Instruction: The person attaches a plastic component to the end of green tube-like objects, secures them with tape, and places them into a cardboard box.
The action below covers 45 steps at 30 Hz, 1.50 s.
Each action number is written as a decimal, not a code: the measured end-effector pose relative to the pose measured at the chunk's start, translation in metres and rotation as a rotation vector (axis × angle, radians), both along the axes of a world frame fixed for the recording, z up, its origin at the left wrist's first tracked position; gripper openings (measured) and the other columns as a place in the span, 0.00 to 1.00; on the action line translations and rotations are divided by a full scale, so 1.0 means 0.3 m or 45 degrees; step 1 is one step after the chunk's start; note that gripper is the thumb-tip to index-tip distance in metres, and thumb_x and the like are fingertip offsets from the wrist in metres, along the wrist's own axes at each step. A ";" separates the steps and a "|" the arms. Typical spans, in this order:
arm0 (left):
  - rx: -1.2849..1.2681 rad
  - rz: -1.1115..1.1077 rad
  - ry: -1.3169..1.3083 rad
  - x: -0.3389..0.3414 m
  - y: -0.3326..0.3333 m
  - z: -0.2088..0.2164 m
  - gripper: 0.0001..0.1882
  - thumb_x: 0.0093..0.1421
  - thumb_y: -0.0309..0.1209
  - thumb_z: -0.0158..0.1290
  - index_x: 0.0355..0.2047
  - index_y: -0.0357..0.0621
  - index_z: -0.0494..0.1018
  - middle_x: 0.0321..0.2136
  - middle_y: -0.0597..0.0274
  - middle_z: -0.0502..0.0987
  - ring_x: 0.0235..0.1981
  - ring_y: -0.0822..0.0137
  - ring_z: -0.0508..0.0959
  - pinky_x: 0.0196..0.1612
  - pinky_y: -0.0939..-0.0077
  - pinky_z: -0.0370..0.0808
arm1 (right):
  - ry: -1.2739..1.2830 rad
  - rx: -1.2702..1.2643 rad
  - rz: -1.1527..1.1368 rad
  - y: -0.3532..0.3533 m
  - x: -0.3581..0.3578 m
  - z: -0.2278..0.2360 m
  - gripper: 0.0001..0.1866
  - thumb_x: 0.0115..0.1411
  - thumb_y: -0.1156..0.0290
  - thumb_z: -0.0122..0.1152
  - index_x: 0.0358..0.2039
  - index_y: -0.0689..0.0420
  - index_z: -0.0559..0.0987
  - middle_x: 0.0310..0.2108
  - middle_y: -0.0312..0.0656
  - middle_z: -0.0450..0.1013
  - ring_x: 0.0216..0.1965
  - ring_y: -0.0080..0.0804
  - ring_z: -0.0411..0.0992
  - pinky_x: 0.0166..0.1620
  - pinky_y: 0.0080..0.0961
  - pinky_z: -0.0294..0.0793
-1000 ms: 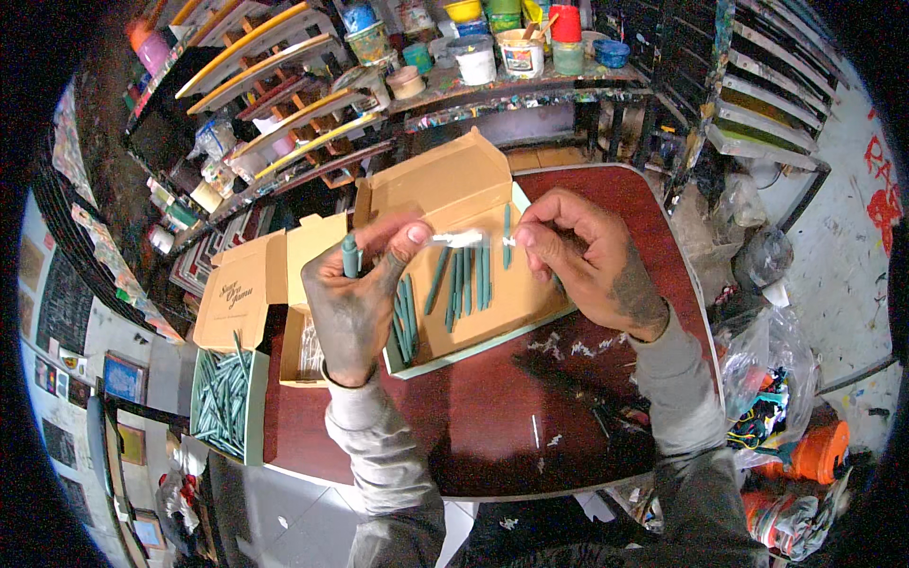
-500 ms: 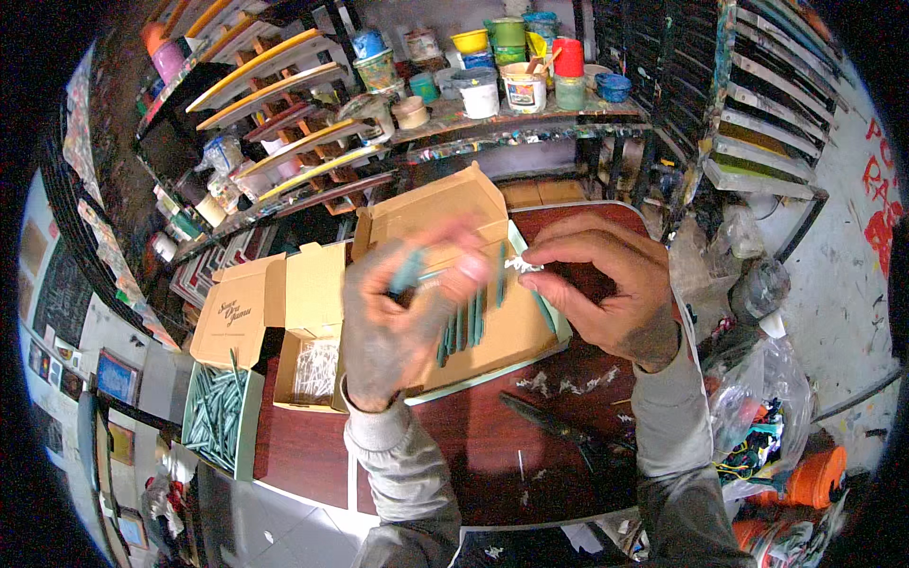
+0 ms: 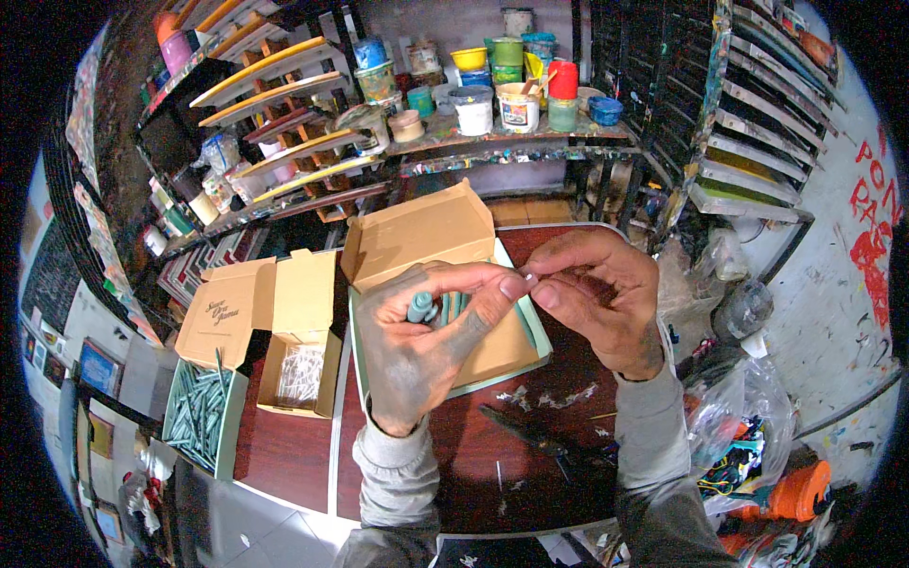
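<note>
Thumb and forefinger of my left hand (image 3: 402, 364) are pinched together at a tiny white piece (image 3: 529, 277). Behind that pinch, the same hand's curled fingers keep a slim grey-green tube (image 3: 419, 306), its round end toward me. My right hand (image 3: 606, 303) meets the left fingertip to fingertip and pinches the white piece too; its exact shape is too small to tell. Both hands are above an open cardboard box (image 3: 516, 350) with a pale green rim. More green tubes lie inside it, partly hidden by my left hand.
At left stand a box of many green tubes (image 3: 197, 417) and a smaller box of thin white sticks (image 3: 300, 374). White shreds (image 3: 568, 395) and a dark hand tool (image 3: 521, 431) lie on the red-brown table (image 3: 284, 454). Paint tubs (image 3: 473, 114) line the shelf behind.
My left hand has moved from a blurred, raised position to my right fingertips. The jagged white strip pinched in my right hand no longer shows; only a tiny white piece does.
</note>
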<state>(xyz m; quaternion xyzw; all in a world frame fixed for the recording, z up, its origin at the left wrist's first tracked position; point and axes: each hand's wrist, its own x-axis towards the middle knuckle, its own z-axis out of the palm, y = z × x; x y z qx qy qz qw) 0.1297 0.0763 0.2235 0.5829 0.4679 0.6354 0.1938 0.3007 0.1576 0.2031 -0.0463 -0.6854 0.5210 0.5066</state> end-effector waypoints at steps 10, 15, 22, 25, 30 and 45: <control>0.250 0.106 0.434 0.013 0.003 -0.002 0.04 0.55 0.25 0.63 0.32 0.39 0.83 0.28 0.57 0.83 0.30 0.66 0.81 0.35 0.75 0.74 | 0.220 0.004 0.028 0.021 -0.028 -0.032 0.12 0.56 0.86 0.63 0.40 0.61 0.75 0.39 0.42 0.73 0.43 0.29 0.75 0.49 0.26 0.76; 0.369 0.129 0.486 0.022 0.019 -0.016 0.08 0.50 0.24 0.66 0.33 0.42 0.83 0.26 0.59 0.82 0.26 0.67 0.79 0.30 0.75 0.71 | 0.215 0.044 -0.008 0.024 -0.024 -0.041 0.13 0.54 0.86 0.62 0.39 0.58 0.73 0.37 0.40 0.72 0.40 0.25 0.73 0.44 0.23 0.75; 0.376 0.095 0.545 0.023 0.011 -0.009 0.09 0.51 0.26 0.65 0.34 0.44 0.84 0.28 0.61 0.83 0.25 0.68 0.79 0.30 0.75 0.69 | 0.146 -0.064 0.132 0.014 -0.002 -0.013 0.14 0.53 0.83 0.67 0.38 0.58 0.73 0.35 0.37 0.72 0.39 0.23 0.72 0.45 0.24 0.74; 0.289 0.043 0.493 0.015 0.005 -0.009 0.07 0.53 0.27 0.64 0.34 0.44 0.84 0.27 0.60 0.83 0.24 0.69 0.79 0.32 0.75 0.70 | 0.115 -0.148 0.162 0.011 -0.001 -0.011 0.16 0.52 0.82 0.69 0.38 0.59 0.72 0.37 0.37 0.72 0.40 0.24 0.72 0.46 0.24 0.73; 0.173 0.100 0.267 0.032 -0.011 -0.010 0.06 0.55 0.29 0.64 0.32 0.42 0.84 0.25 0.59 0.83 0.25 0.70 0.79 0.34 0.76 0.69 | 0.121 -0.170 0.255 0.008 0.003 -0.009 0.17 0.53 0.81 0.69 0.42 0.61 0.72 0.40 0.39 0.72 0.45 0.27 0.73 0.53 0.29 0.74; 0.315 0.269 0.550 0.021 -0.021 0.004 0.05 0.54 0.31 0.65 0.31 0.46 0.85 0.24 0.61 0.83 0.21 0.71 0.77 0.27 0.76 0.66 | 0.067 -0.096 0.134 -0.007 0.006 -0.005 0.10 0.58 0.81 0.63 0.40 0.62 0.74 0.41 0.40 0.72 0.47 0.28 0.74 0.57 0.33 0.74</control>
